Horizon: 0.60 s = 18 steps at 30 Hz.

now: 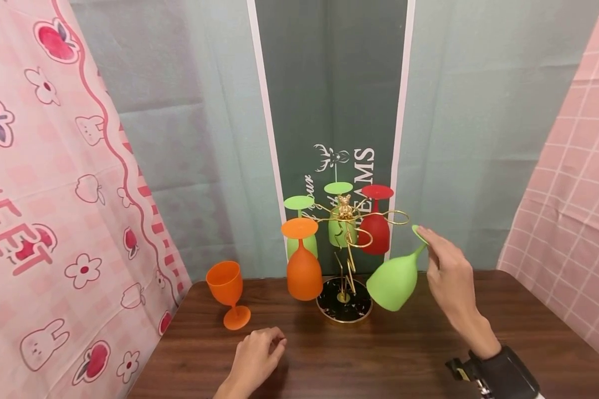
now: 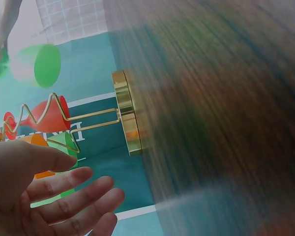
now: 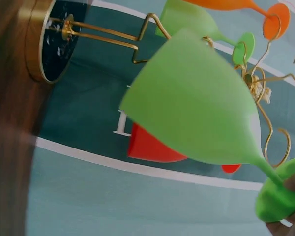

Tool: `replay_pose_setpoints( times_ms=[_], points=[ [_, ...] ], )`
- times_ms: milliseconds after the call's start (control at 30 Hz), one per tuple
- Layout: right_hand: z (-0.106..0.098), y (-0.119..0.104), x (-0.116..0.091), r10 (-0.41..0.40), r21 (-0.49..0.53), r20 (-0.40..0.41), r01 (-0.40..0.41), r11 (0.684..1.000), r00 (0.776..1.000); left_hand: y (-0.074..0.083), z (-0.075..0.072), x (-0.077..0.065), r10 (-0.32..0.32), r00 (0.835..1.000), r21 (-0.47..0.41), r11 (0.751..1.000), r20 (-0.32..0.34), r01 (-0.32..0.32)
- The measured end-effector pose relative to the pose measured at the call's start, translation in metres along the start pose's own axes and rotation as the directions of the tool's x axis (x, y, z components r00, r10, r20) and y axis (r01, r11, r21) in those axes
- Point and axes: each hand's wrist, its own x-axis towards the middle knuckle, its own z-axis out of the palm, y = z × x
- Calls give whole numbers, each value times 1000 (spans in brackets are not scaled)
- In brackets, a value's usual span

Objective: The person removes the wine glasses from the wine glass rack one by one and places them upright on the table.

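My right hand [image 1: 450, 276] pinches the foot of a green goblet [image 1: 393, 281], which hangs tilted with its bowl down and to the left, apart from the rack. In the right wrist view the goblet [image 3: 196, 103] covers part of the gold wire rack and a red goblet. Beside it stands the gold wire glass rack [image 1: 349, 260] on a round black base [image 1: 344, 310]. An orange goblet [image 1: 304, 274], two green ones and a red goblet [image 1: 376, 233] hang upside down from its loops. Near the table's front, my left hand [image 1: 256, 354] holds nothing, its fingers loosely bent.
Another orange goblet [image 1: 229, 288] stands upright on the brown wooden table [image 1: 189, 354], left of the rack. A gold bear figure [image 1: 344, 206] tops the rack. Printed curtains [image 1: 179, 138] hang behind the table and along both sides.
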Motion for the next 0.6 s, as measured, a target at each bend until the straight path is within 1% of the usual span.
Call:
replay_pose_setpoints(
  times_ms=[167, 267, 433, 533, 600],
  points=[
    [-5, 6, -20, 106, -29, 12, -106, 994, 994, -2, -1, 0, -2, 1000, 7, 1000, -13, 2],
    [-7, 10, -30, 182, -36, 36, -181, 983, 983, -3, -1, 0, -4, 1000, 4, 1000, -19, 4],
    [-8, 13, -40, 293, -28, 89, -292, 956, 952, -2, -1, 2, -12, 998, 18, 1000, -63, 13],
    [-8, 12, -44, 347, -24, 131, -347, 938, 929, -1, -1, 3, -15, 995, 31, 999, -97, 18],
    [-6, 12, -47, 380, -20, 168, -383, 924, 909, 1, -1, 4, -16, 993, 32, 999, -118, 20]
  ],
)
